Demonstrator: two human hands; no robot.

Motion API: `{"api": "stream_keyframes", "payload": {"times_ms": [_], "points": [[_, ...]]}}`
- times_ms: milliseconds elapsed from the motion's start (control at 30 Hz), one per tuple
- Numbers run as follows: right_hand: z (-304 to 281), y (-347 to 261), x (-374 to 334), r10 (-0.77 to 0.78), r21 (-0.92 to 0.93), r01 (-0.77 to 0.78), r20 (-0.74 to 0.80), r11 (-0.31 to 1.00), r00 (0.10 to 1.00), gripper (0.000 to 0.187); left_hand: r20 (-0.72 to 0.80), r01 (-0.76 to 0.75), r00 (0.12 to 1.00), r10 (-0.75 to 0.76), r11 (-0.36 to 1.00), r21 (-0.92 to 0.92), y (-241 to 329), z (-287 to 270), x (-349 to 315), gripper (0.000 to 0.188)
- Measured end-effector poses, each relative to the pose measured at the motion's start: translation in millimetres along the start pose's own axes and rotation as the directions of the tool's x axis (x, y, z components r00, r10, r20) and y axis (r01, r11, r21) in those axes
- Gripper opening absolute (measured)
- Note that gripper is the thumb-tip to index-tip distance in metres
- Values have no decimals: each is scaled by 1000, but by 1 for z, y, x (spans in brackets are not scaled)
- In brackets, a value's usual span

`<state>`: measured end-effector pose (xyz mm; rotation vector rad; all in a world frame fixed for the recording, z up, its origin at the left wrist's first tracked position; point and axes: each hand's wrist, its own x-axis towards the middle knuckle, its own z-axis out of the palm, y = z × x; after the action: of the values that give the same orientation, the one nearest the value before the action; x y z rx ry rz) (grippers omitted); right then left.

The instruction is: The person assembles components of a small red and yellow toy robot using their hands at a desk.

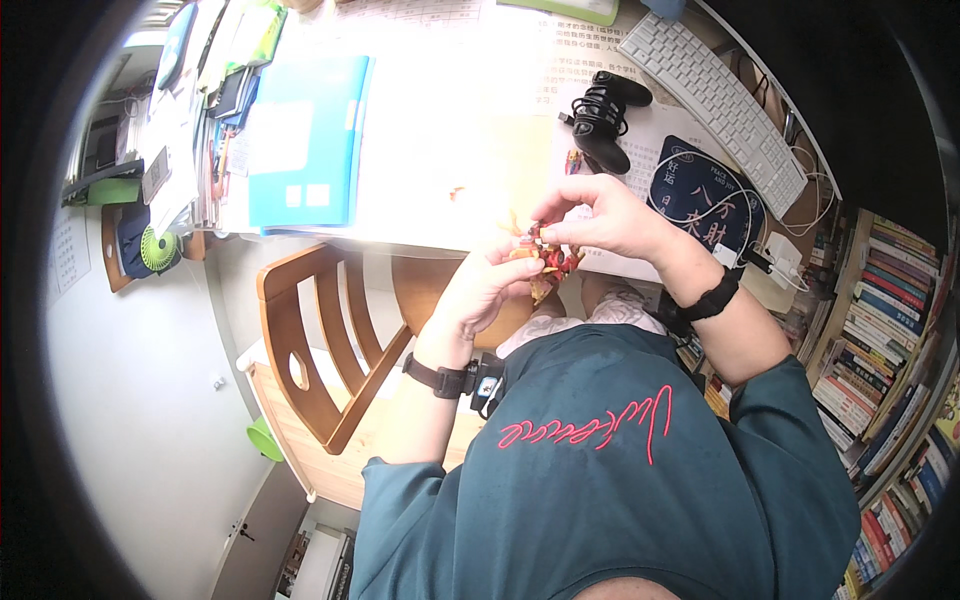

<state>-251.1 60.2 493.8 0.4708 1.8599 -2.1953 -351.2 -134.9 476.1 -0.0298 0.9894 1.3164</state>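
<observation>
Pinched in the fingertips of left hand (pixel 482 288) and right hand (pixel 605 218), a small red-and-gold toy (pixel 553 262) is near the desk (pixel 415 205) edge — seemingly mid-work, not yet put down, a small orange piece (pixel 457 194) lying apart; what remains, I can't tell.

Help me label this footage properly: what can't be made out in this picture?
Head view: red-and-gold piece, full shape hidden by the left hand and right hand.
Head view: small reddish bit left of the right hand, too small, in washed-out glare.
Head view: green-edged thing, cut off by the top edge.
Head view: small colourful thing beside the black controller, too small to identify.
</observation>
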Motion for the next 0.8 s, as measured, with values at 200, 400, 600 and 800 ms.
{"api": "stream_keyframes", "payload": {"times_ms": [200, 400, 600, 800], "points": [[6, 11, 3, 34, 72, -34, -3, 997, 999, 22, -2, 22, 1000, -22, 1000, -6, -3, -7, 2, 41], [4, 9, -2, 85, 62, -86, 17, 994, 996, 23, 4, 31, 1000, -31, 1000, 1, -5, -8, 0, 41], [-2, 13, -4, -24, 25, 23, 38, 999, 999, 24, -11, 16, 1000, -17, 1000, -25, -7, -7, 2, 44], [1, 15, -3, -80, 48, 77, 59, 996, 995, 22, 138, 12, 990, 0, 996, -85, -9, -20, 3, 48]]}}
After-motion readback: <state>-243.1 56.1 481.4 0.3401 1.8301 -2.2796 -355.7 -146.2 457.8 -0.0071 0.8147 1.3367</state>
